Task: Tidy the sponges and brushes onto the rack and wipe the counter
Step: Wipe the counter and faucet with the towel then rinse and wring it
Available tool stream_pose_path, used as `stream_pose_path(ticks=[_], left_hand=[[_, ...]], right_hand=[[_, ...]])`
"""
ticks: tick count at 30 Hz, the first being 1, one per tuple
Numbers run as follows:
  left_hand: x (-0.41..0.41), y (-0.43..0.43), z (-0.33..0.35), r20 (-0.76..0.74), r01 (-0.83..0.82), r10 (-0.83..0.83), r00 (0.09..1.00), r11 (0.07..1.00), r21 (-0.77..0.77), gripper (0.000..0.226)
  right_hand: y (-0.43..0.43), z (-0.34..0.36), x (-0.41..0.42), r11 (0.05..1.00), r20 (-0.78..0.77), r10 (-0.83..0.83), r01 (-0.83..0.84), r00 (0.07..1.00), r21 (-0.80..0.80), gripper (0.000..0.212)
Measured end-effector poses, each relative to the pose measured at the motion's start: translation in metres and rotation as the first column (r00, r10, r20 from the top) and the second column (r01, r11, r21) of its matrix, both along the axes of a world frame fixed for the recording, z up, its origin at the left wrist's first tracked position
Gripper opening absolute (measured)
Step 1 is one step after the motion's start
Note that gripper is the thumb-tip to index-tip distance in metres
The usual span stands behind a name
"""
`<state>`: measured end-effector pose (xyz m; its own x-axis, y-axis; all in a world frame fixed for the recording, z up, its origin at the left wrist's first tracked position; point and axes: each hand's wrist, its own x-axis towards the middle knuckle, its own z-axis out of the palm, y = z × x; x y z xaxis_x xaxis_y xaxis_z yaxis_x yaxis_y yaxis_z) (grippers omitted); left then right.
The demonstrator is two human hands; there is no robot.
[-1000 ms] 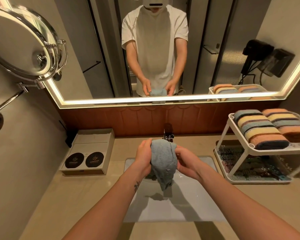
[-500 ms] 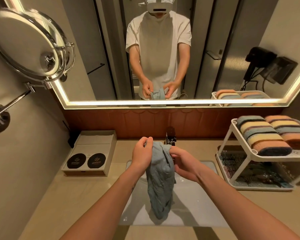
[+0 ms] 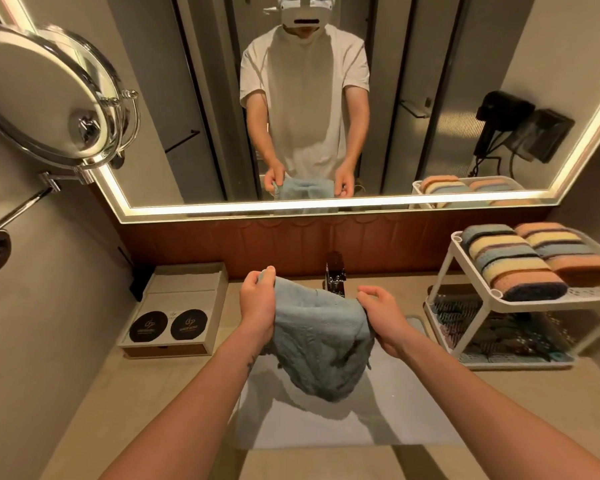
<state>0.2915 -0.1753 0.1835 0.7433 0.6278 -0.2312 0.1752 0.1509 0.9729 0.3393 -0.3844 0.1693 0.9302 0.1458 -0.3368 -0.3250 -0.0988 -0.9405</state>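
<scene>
Above the sink (image 3: 309,427), we are holding the cloth (image 3: 321,336) stretched between both hands: the left hand (image 3: 257,306) is gripping one top corner, the right hand (image 3: 383,317) is pinching the other. Its long axis is running left to right. We are judging the counter (image 3: 482,403) right of the sink nearer the right hand.

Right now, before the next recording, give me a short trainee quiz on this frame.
1. True or false: the left hand and right hand both hold the grey-blue cloth above the white sink basin.
2. On the white two-tier rack, the striped rolled sponges occupy: A upper shelf, B lower shelf, C neither.
3. The beige box with black discs sits ____ of the sink.
Key: 1 true; 2 A; 3 left.
</scene>
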Motion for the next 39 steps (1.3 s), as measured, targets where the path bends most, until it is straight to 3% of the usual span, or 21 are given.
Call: stream_pose_path(ticks=[3,6,8,11,13,18,22,25,32,34,36,39], left_hand=[[0.0,0.01,0.001,0.02,-0.049,0.048,0.999,0.999,0.015,0.032],[-0.004,0.017,0.001,0.008,-0.098,0.098,0.995,0.995,-0.002,0.032],[-0.006,0.019,0.0,-0.002,-0.098,0.098,0.995,0.995,-0.02,0.034],[-0.007,0.016,0.0,0.019,-0.058,0.06,0.998,0.996,-0.067,0.034],[-0.007,0.015,0.003,0.037,-0.047,0.05,0.998,0.996,-0.081,0.033],[-0.011,0.025,0.003,0.033,-0.088,0.093,0.995,0.988,-0.127,0.029],[-0.015,0.028,0.005,0.048,-0.087,0.098,0.994,0.978,-0.191,0.028],[-0.015,0.023,0.007,0.066,-0.061,0.074,0.995,0.981,-0.187,0.029],[-0.016,0.026,0.006,0.051,-0.089,0.103,0.993,0.971,-0.223,0.029],[-0.018,0.027,0.006,0.035,-0.094,0.105,0.994,0.969,-0.228,0.029],[-0.019,0.026,0.005,0.021,-0.092,0.099,0.995,0.968,-0.235,0.029],[-0.018,0.022,0.007,0.018,-0.082,0.087,0.996,0.976,-0.204,0.024]], right_hand=[[-0.007,-0.001,0.003,0.983,0.077,-0.114,0.124,0.99,-0.137,0.029],[-0.016,0.002,0.006,0.967,0.099,-0.196,0.209,0.976,-0.148,0.032],[-0.019,0.0,0.008,0.976,0.057,-0.19,0.195,0.98,-0.1,0.031],[-0.017,-0.003,0.005,0.999,-0.107,-0.048,0.045,0.993,-0.03,0.019],[-0.017,-0.007,0.006,0.999,-0.116,-0.047,0.044,0.992,-0.029,0.015],[-0.026,-0.014,0.01,0.989,-0.022,-0.117,0.114,0.993,-0.099,0.04],[-0.028,-0.015,0.009,0.995,-0.141,-0.095,0.099,0.985,0.024,0.033],[-0.024,-0.016,0.011,0.998,-0.182,-0.037,0.044,0.983,0.034,0.049],[-0.03,-0.012,0.016,0.986,0.014,-0.105,0.105,0.994,-0.128,0.031],[-0.033,-0.012,0.019,0.99,0.0,-0.115,0.115,0.993,-0.076,0.029],[-0.034,-0.011,0.017,0.991,-0.118,-0.127,0.132,0.985,0.038,0.023],[-0.031,-0.011,0.014,0.986,-0.158,-0.127,0.142,0.979,0.085,0.031]])
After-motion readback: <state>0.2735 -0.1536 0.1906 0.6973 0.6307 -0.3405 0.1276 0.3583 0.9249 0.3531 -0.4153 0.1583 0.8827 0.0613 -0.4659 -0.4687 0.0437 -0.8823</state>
